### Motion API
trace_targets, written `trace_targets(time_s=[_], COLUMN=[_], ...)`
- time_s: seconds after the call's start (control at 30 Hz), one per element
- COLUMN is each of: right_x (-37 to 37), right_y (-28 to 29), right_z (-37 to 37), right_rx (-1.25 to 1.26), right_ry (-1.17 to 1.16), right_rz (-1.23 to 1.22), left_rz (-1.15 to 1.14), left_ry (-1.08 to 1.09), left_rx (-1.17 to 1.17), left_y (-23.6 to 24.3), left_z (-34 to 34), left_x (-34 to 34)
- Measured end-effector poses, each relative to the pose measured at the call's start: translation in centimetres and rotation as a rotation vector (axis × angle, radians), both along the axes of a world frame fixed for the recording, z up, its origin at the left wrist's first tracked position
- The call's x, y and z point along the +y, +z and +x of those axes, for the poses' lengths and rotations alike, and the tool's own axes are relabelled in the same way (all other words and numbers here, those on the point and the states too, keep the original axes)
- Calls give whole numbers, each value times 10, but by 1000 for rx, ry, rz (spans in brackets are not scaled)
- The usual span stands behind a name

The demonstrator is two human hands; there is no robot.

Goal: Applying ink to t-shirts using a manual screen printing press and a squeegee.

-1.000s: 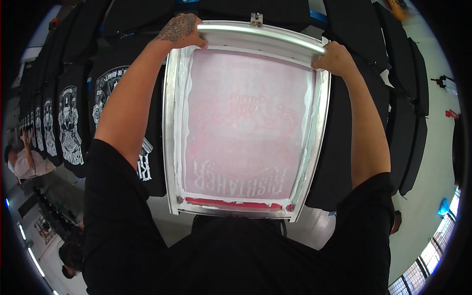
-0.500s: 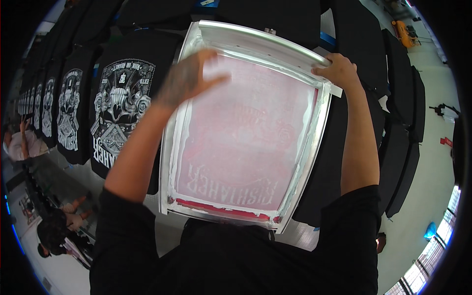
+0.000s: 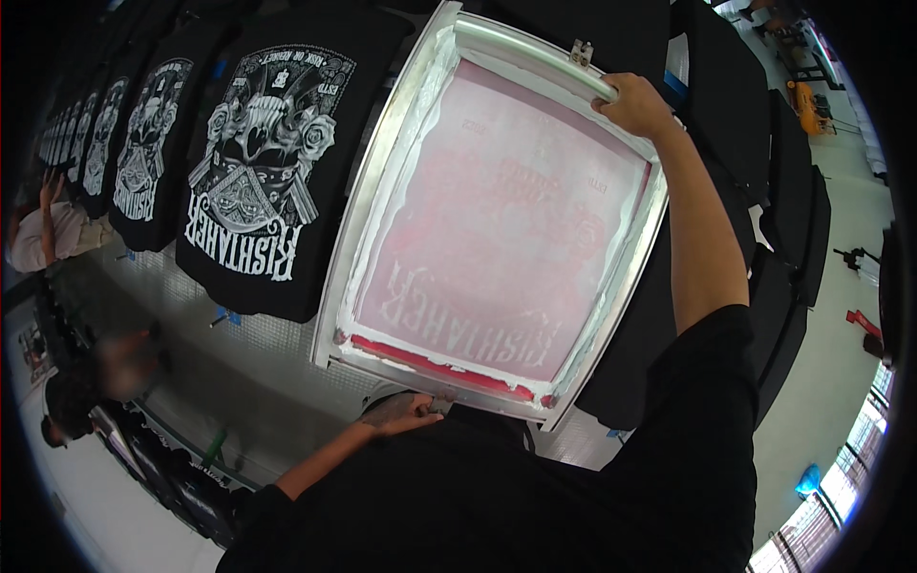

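Observation:
A metal screen-printing frame [image 3: 344, 286] with pink mesh [image 3: 497, 220] and a pale stencil tilts across the middle, above black shirts. My right hand [image 3: 630, 103] grips the silvery bar [image 3: 525, 53] along its top, near the right corner. My left hand [image 3: 406, 413] is low, just under the frame's bottom edge, its fingers curled at a small grey piece that I cannot make out. Beside the frame on the left lies a black shirt with a white skull-and-roses print [image 3: 258, 162].
Printed shirts [image 3: 143, 162] recede in a row leftward; plain black shirts [image 3: 721, 105] lie to the right. A co-worker [image 3: 43, 239] is at the far left, another person [image 3: 72, 406] below. An orange machine [image 3: 807, 110] and a blue bag [image 3: 807, 477] stand at the right.
My left hand has left the frame's top and moved down to its bottom edge. The frame has tilted clockwise and sits farther right in view; more of the printed shirts shows.

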State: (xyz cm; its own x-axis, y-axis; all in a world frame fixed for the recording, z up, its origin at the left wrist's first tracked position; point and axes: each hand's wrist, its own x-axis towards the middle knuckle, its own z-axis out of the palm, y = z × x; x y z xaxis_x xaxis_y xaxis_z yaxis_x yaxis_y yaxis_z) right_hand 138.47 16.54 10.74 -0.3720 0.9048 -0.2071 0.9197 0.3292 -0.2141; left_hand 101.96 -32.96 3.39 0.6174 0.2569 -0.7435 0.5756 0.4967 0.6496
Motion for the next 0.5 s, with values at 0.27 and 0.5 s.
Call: trace_targets(time_s=[0.27,0.5], right_x=[-172,-433], right_y=[-2,-3], right_z=[-47,-117], right_rx=[55,96], right_ry=[41,-7], right_rz=[-49,-40], left_rz=[319,352], left_ry=[190,157], left_rx=[-88,-27], left_y=[-13,-21], left_z=[2,9], left_x=[-15,-23])
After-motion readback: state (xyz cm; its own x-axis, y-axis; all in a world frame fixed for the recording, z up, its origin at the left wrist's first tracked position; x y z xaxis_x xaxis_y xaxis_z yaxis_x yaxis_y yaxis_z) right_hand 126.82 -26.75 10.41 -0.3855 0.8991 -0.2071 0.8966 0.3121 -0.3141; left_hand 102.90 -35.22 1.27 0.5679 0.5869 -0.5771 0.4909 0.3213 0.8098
